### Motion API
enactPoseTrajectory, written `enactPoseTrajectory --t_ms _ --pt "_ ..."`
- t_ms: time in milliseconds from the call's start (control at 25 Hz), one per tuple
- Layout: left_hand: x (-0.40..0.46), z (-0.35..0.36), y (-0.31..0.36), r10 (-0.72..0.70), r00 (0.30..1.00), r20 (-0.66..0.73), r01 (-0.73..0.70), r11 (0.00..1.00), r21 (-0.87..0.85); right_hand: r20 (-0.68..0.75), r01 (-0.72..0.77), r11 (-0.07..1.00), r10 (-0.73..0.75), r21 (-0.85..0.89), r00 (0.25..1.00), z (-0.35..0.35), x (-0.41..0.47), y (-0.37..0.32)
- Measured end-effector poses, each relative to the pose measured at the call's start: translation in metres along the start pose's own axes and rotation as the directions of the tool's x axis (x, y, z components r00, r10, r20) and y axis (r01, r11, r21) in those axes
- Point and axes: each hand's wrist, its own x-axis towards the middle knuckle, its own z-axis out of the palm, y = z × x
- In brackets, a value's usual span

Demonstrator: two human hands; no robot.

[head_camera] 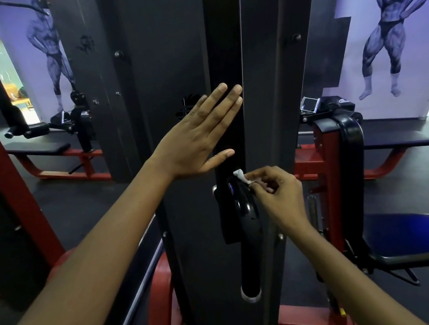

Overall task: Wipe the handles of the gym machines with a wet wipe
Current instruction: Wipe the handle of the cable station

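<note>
A black machine handle [246,245] hangs upright against the dark weight-stack column [198,222], ending in a silver cap at the bottom. My right hand [276,194] pinches a small white wet wipe [240,175] and holds it against the glossy black top of the handle. My left hand [199,133] lies flat, fingers straight, on the column's panel just above the handle.
A red frame [159,309] runs along the column's base. A blue padded seat [413,239] on a red and black machine stands at the right. A black bench [39,148] with red legs sits at the back left. Dark floor lies all around.
</note>
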Motion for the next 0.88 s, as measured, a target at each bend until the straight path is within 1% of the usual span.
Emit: enactPoseTrajectory --t_ms 40,80,120,160,200,240,280,320,360,440,520,600,720,880 --pt "0.000 0.000 -0.001 0.005 1.000 0.004 -0.005 1.000 -0.001 0.031 0.110 0.992 -0.109 -0.060 0.994 -0.009 0.001 -0.005" --pt "0.000 -0.001 -0.002 0.009 1.000 0.009 -0.009 1.000 0.000 0.095 0.249 0.962 -0.239 -0.108 0.966 -0.015 0.003 -0.010" --pt "-0.001 -0.001 -0.003 0.011 1.000 0.014 -0.011 1.000 0.000 0.199 0.397 0.905 -0.366 -0.152 0.909 -0.020 0.005 -0.018" --pt "-0.001 -0.001 -0.004 0.012 1.000 0.017 -0.012 1.000 -0.003 0.328 0.533 0.820 -0.455 -0.207 0.828 -0.020 0.008 -0.026" --pt "-0.001 -0.002 -0.004 0.011 1.000 0.017 -0.011 1.000 -0.008 0.456 0.651 0.708 -0.500 -0.273 0.736 -0.016 0.011 -0.034" --pt "-0.001 -0.002 -0.004 0.009 1.000 0.016 -0.009 1.000 -0.012 0.563 0.743 0.580 -0.510 -0.333 0.650 -0.009 0.014 -0.041" --pt "-0.001 -0.002 -0.004 0.009 1.000 0.015 -0.009 1.000 -0.013 0.642 0.803 0.451 -0.492 -0.389 0.588 0.000 0.015 -0.048" --pt "-0.002 -0.002 -0.004 0.011 1.000 0.012 -0.011 1.000 -0.015 0.709 0.834 0.345 -0.443 -0.431 0.549 0.010 0.016 -0.056" --pt "-0.002 -0.002 -0.004 0.015 1.000 0.011 -0.015 1.000 -0.016 0.764 0.846 0.269 -0.364 -0.461 0.533 0.018 0.015 -0.064" --pt "-0.003 -0.002 -0.005 0.024 1.000 0.015 -0.024 1.000 -0.013 0.824 0.850 0.163 -0.212 -0.500 0.525 0.031 0.012 -0.078" --pt "-0.003 -0.002 -0.006 0.023 1.000 0.016 -0.023 1.000 -0.018 0.850 0.860 0.096 -0.135 -0.501 0.510 0.035 0.007 -0.088" --pt "-0.002 -0.002 -0.006 0.020 1.000 0.017 -0.019 0.999 -0.032 0.869 0.871 0.083 -0.070 -0.484 0.490 0.032 -0.003 -0.093" --pt "-0.002 -0.001 -0.005 0.020 1.000 0.009 -0.019 1.000 -0.022 0.892 0.886 0.116 -0.010 -0.449 0.453 0.019 -0.018 -0.095" --pt "0.001 0.000 -0.004 0.033 0.999 -0.004 -0.033 0.999 -0.023 0.894 0.880 0.169 0.023 -0.445 0.448 0.008 -0.032 -0.090"
